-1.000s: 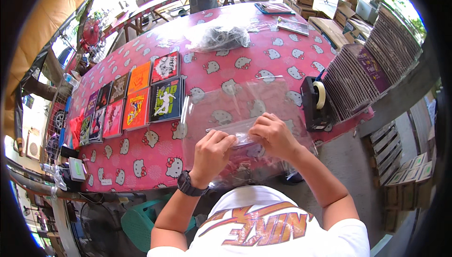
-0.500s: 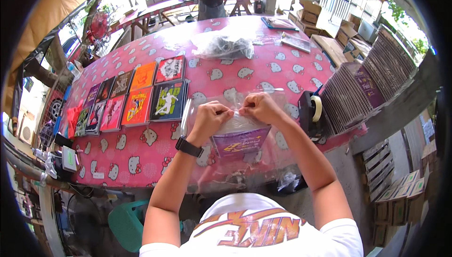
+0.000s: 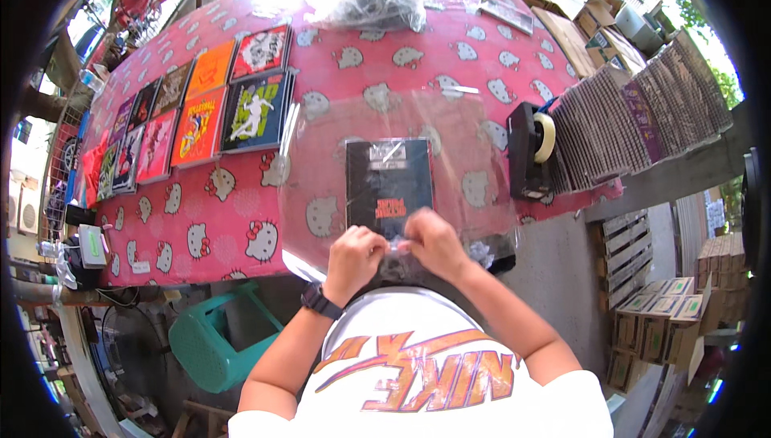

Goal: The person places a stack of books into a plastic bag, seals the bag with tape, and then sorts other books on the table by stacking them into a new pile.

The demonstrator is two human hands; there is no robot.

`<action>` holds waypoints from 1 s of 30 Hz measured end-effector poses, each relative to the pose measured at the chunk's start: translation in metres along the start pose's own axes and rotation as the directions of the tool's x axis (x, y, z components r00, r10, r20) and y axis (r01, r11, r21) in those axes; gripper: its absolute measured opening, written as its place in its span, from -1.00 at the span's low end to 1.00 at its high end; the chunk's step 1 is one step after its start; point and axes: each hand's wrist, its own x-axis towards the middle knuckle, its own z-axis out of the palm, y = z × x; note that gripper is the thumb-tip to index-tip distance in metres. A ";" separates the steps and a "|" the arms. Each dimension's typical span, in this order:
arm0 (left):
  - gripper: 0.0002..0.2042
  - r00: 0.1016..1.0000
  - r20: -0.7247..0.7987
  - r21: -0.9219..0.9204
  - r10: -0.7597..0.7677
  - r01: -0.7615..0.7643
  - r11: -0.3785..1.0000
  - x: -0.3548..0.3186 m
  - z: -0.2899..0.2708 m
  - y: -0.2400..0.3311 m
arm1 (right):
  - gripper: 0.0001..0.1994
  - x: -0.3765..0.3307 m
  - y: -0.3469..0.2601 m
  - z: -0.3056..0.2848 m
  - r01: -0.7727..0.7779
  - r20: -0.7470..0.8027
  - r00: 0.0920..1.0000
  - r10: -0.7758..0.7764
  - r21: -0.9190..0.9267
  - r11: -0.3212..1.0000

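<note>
A dark notebook [image 3: 389,177] with red lettering lies within a large sheet of clear plastic wrap [image 3: 321,145] at the table's near edge. Just below the notebook's near end, my left hand [image 3: 353,263] pinches gathered plastic, fingertips pressed together. My right hand [image 3: 435,247], slightly smeared by motion, is closed beside it on the same bunch. The fingertips almost meet, and a small whitish crumple shows between them. To the right stands a black tape dispenser [image 3: 526,153] with a pale roll of tape.
Two rows of colourful notebooks [image 3: 197,125] lie on the left of the pink cat-print table [image 3: 345,77]. Crumpled clear plastic [image 3: 373,12] sits at the far side. A long stack of notebooks [image 3: 642,109] stands at right, near cardboard boxes [image 3: 654,321]. A green plastic stool [image 3: 213,342] is below left.
Both hands have come down toward my body, still pinching the plastic. A dark cover now faces up where a purple one showed. The view has tilted lower.
</note>
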 end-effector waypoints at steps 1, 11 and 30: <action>-0.86 0.998 0.028 -0.035 -0.061 0.062 0.997 0.001 -0.001 0.000 | -0.60 0.010 -0.006 -0.006 -0.245 0.042 0.969 0.242 0.093 0.965; -0.17 0.875 -0.035 -0.391 -0.483 0.433 0.812 -0.001 0.015 -0.028 | -0.86 0.031 0.004 -0.049 -0.197 -0.122 0.971 0.206 0.081 0.977; -0.17 0.858 -0.009 -0.458 -0.513 0.453 0.765 -0.005 0.026 -0.032 | -0.83 -0.078 0.121 -0.147 -0.564 -0.510 0.460 0.727 0.465 0.683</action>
